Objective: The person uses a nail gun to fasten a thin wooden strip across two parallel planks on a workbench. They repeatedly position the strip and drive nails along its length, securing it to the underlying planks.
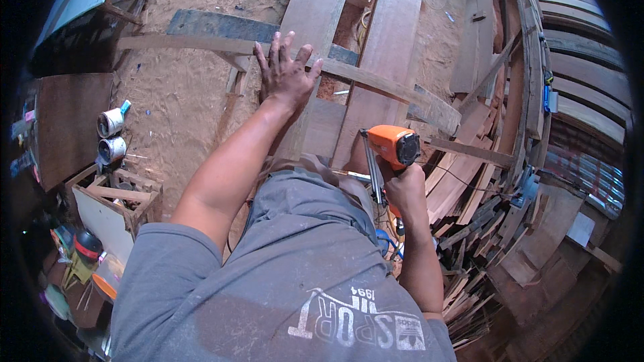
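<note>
The person's left hand (285, 70) lies flat with its fingers spread wide, palm down, pressing on a thin wooden strip (376, 80) that runs crosswise from the left to the right of the scene, over two long planks (389, 47) laid side by side and running from near to far. The hand rests where the strip crosses the left plank. The right hand (404, 189) is wrapped tight around the grip of an orange nail gun (394, 146), whose body points toward the far side and sits near the person, over the near end of the right plank. A thin dark hose or cord (463, 177) trails off to the right from the tool. On the right, a heap of offcuts and wooden slats (483, 241) lies beside the curved planking of a wooden frame (537, 60). On the left, the ground is covered with sawdust (181, 100), with two tin cans (111, 135) standing one beside the other, and a small wooden crate (117, 204) nearer to the person.
</note>
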Demonstrator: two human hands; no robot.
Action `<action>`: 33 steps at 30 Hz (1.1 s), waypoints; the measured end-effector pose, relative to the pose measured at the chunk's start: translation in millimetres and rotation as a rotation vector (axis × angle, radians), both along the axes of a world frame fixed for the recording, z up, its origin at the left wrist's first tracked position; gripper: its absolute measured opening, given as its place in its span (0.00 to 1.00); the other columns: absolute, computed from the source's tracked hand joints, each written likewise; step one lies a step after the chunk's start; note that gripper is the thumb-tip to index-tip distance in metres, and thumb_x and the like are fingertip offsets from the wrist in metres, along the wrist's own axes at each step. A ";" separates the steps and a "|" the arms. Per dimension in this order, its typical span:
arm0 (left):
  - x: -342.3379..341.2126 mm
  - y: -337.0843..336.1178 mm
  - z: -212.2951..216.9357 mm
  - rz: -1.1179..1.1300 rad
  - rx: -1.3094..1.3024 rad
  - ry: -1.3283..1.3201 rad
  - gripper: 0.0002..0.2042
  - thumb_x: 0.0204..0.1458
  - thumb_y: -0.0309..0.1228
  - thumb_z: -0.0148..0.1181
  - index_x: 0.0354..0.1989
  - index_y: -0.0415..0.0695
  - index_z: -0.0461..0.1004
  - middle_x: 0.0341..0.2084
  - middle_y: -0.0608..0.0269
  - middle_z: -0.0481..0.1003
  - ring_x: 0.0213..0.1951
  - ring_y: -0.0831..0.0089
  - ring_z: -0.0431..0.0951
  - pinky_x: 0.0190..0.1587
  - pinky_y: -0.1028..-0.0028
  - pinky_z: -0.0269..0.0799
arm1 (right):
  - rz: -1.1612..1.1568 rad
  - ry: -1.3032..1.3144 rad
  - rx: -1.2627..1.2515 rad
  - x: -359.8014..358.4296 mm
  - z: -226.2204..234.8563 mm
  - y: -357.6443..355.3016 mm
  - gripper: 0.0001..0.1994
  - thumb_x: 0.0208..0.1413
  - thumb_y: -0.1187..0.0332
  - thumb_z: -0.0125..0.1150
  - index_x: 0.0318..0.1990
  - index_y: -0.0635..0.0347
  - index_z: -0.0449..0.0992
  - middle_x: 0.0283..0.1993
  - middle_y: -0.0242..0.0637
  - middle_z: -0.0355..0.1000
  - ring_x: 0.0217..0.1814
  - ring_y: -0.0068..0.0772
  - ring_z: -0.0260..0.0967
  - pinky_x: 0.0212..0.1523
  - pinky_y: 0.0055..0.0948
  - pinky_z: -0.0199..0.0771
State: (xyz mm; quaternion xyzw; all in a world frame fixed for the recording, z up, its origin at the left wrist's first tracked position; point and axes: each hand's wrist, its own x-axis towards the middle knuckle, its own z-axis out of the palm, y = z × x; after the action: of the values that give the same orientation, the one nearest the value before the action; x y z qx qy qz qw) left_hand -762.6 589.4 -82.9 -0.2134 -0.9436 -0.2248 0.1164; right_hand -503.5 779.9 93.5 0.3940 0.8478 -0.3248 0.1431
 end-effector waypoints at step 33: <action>1.6 -3.3 -3.2 -0.005 -0.045 -0.005 0.21 0.68 0.58 0.62 0.61 0.61 0.78 0.75 0.53 0.64 0.83 0.44 0.54 0.80 0.21 0.32 | 0.002 0.052 -0.067 28.5 16.7 -26.1 0.18 0.67 0.56 0.74 0.57 0.58 0.88 0.47 0.61 0.86 0.57 0.63 0.85 0.52 0.51 0.85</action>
State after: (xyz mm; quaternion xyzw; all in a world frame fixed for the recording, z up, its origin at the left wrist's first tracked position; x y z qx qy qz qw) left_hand -760.9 586.1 -86.1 -0.2177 -0.9482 -0.2044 0.1086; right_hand -475.0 753.8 110.1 0.3797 0.8403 -0.3629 0.1344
